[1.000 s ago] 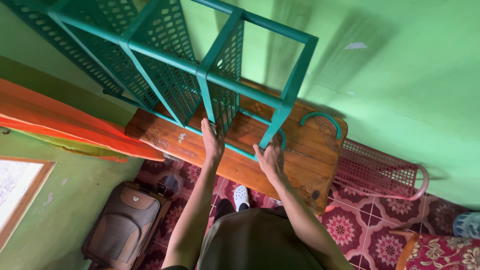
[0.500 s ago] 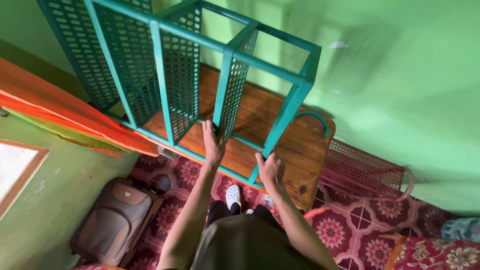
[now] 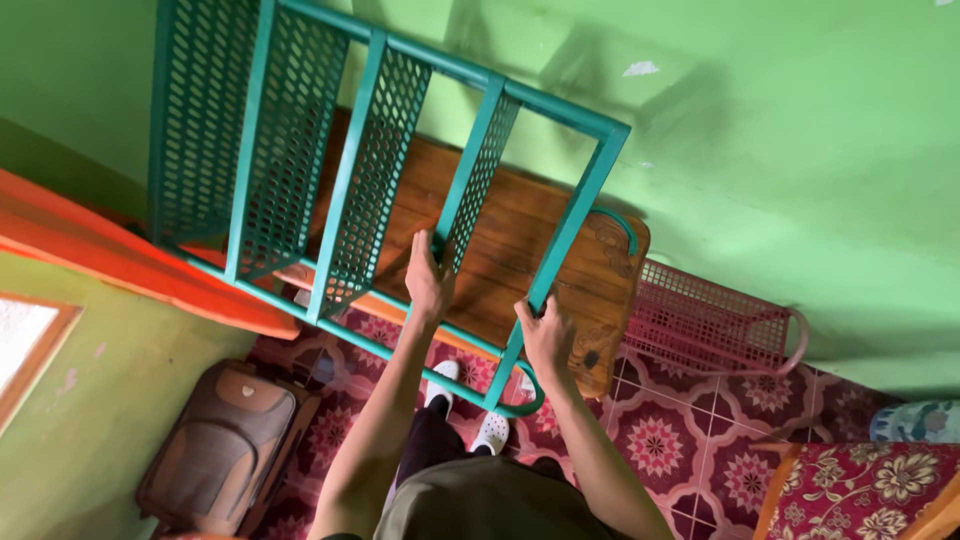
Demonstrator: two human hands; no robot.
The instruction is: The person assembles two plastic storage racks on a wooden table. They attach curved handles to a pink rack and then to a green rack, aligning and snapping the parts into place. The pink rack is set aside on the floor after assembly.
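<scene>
- One teal metal rack is filling the upper left of the view, lying over the wooden counter with its long axis running from the upper left down toward the lower right, its near end pointing at the person.
- Its perforated mesh shelves are standing on edge; four mesh panels are showing, set side by side between the frame's long bars, and a curved teal foot is curling under the near corner.
- One wooden counter is sitting against the green wall, carrying the rack's far part; its near right corner is poking out bare beyond the frame.
- One orange board is slanting along the left, just beside the rack's lower bar.
- One pink mesh rack is lying on the patterned floor tiles to the right of the counter, apart from the teal one.
- One brown suitcase is resting on the floor at lower left, well apart from the hands.
- Two hands are working apart from each other: the left hand is closing around the upright edge of a mesh shelf, and the right hand is gripping the frame's near corner bar.
- Two white shoes are showing on the tiles below the rack's near end.
</scene>
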